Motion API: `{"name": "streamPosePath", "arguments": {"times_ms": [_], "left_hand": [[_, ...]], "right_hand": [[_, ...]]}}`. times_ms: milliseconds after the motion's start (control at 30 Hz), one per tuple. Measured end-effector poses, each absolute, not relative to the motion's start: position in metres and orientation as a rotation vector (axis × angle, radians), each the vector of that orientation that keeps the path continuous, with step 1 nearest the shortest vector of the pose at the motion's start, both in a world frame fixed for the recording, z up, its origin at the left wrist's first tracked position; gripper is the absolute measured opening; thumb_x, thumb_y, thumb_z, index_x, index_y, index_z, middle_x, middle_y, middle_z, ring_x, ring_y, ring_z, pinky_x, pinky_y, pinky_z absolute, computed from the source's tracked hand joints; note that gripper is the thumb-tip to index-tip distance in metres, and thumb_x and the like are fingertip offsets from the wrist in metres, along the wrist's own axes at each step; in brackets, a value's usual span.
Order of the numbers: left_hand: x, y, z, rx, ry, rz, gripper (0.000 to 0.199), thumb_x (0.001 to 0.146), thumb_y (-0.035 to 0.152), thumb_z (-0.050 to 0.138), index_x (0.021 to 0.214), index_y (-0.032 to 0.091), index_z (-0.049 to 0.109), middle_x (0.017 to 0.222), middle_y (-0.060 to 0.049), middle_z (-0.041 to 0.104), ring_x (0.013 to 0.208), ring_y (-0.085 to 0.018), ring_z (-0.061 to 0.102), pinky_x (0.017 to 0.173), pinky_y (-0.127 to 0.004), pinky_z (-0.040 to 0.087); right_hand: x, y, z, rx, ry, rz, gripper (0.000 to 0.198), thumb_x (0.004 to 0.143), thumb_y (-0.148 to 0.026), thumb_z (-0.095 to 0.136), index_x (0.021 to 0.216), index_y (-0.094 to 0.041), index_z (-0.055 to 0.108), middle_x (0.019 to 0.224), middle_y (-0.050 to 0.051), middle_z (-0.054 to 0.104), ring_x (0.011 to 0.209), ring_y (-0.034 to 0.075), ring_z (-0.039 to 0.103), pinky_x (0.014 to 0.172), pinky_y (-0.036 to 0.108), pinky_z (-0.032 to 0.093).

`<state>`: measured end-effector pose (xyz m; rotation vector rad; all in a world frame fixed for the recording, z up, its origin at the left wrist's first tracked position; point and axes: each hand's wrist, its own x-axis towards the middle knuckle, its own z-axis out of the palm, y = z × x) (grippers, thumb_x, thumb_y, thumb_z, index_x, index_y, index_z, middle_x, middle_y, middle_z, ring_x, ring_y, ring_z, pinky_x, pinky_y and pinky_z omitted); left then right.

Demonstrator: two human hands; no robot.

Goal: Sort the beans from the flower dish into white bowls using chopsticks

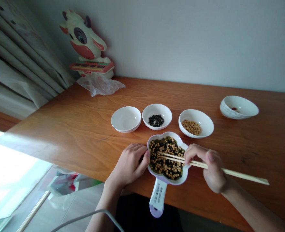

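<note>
A flower-shaped purple-and-white scoop (156,181) lies on the table, its labelled handle (158,196) pointing toward me past the table edge. It holds mixed yellow soybeans, black beans and small green beans (167,158). My left hand (132,164) grips the scoop's left rim with thumb and fingers. My right hand (208,166) holds a pair of wooden chopsticks (243,176), their tips among the beans. Behind the scoop stand three white bowls: an empty bowl (126,120), a bowl with black beans (156,109), and a bowl with soybeans (206,124).
Farther right stands another white bowl (239,111) with a few small reddish bits inside. A toy cow with a keyboard (89,48) and a crumpled plastic bag (101,85) sit at the back left. A grey cable (94,212) crosses the lower left foreground.
</note>
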<state>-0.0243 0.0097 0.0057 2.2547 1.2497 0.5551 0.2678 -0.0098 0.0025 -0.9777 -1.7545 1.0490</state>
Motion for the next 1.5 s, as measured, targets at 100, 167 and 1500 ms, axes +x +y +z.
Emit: {"name": "streamPosePath", "arguments": {"times_ms": [100,167,1500], "left_hand": [[-0.0244,0.0097,0.0056,2.251,1.249,0.552,0.036,0.111,0.031,0.036,0.077,0.021,0.044,0.078,-0.003,0.059,0.075,-0.018,0.054,0.077,-0.033,0.043],[-0.0244,0.0097,0.0055,2.25,1.248,0.55,0.036,0.111,0.031,0.036,0.078,0.021,0.044,0.078,-0.003,0.059,0.074,-0.018,0.054,0.077,-0.033,0.043],[-0.0251,0.0093,0.0032,2.235,1.246,0.543,0.036,0.112,0.032,0.035,0.079,0.021,0.043,0.079,-0.001,0.056,0.075,-0.018,0.052,0.078,-0.032,0.04]], "right_hand": [[0.2683,-0.0088,0.0015,-0.962,-1.771,1.057,0.072,0.107,-0.065,0.013,0.085,-0.025,0.069,0.08,0.004,0.066,0.076,0.022,0.06,0.073,0.037,0.045],[0.268,-0.0084,0.0016,-0.952,-1.786,1.056,0.072,0.107,-0.065,0.013,0.086,-0.025,0.069,0.08,0.005,0.066,0.078,0.023,0.061,0.073,0.037,0.045],[0.2666,-0.009,0.0025,-0.907,-1.728,1.037,0.066,0.108,-0.06,0.02,0.084,-0.027,0.071,0.078,0.005,0.067,0.073,0.023,0.061,0.07,0.038,0.046]]}}
